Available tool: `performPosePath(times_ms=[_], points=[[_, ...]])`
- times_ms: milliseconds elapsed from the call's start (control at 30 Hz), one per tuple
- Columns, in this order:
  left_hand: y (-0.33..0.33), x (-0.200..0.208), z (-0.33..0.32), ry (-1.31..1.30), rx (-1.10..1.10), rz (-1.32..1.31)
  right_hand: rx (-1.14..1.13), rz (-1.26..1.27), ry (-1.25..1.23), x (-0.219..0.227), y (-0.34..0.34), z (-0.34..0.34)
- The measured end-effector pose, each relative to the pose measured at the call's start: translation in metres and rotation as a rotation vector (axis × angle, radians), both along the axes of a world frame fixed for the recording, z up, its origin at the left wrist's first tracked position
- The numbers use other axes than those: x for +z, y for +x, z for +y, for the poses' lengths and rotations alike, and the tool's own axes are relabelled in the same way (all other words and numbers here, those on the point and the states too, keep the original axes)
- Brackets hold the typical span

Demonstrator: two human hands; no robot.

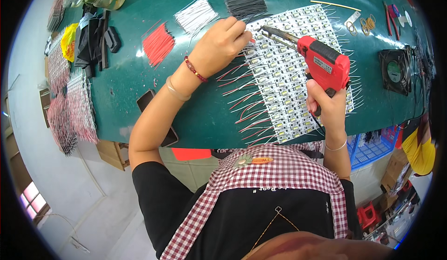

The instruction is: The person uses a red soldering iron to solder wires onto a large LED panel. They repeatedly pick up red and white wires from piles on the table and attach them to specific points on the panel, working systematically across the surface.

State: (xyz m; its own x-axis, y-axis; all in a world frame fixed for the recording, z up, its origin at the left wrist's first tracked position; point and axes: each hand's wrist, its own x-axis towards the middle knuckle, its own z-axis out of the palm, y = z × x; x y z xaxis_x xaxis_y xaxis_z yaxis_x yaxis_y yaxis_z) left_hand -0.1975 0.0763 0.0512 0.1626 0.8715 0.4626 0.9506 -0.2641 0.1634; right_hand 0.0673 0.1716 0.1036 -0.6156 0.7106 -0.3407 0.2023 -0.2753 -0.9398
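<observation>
My right hand (pixel 328 102) grips a red and black soldering gun (pixel 324 62) by its handle. The gun's thin metal tip points left, over the upper left corner of a panel of small white LED circuit boards (pixel 288 73). At that corner my left hand (pixel 223 43) is closed, its fingertips pinched together. A small red bit shows beside them, but what they hold is too small and hidden to make out. Red and white wires (pixel 247 106) stick out from the panel's left side, and more thin wires fringe its right side.
Beyond my left hand lie bundles of red wires (pixel 158 44), white wires (pixel 195 16) and black wires (pixel 245 4). Wired boards (pixel 80 104) hang at the table's left edge. A fan (pixel 395 72), pliers (pixel 391 21) and rubber bands (pixel 368 24) are at right. A dark tray (pixel 171 136) sits under my left forearm.
</observation>
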Motion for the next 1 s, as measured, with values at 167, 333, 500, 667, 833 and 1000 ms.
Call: performPosePath(times_ms=[167,333,500,667,833,1000], points=[[0.008,-0.011,-0.004,-0.018,0.002,-0.055,0.02,-0.081,0.015,0.0,0.007,-0.004],[0.01,-0.012,-0.002,-0.034,0.008,-0.07,0.025,-0.095,0.036,-0.006,0.008,-0.005],[0.011,-0.011,-0.002,-0.044,0.02,-0.066,0.05,-0.148,0.073,-0.005,0.006,-0.007],[0.01,-0.012,0.0,-0.063,0.014,-0.061,0.04,-0.162,0.07,-0.004,0.007,-0.008],[0.009,-0.01,0.0,-0.084,0.017,-0.055,-0.015,-0.086,0.042,0.0,0.008,-0.009],[0.009,-0.009,0.001,-0.085,0.007,-0.03,0.004,-0.103,0.033,-0.001,0.01,-0.009]])
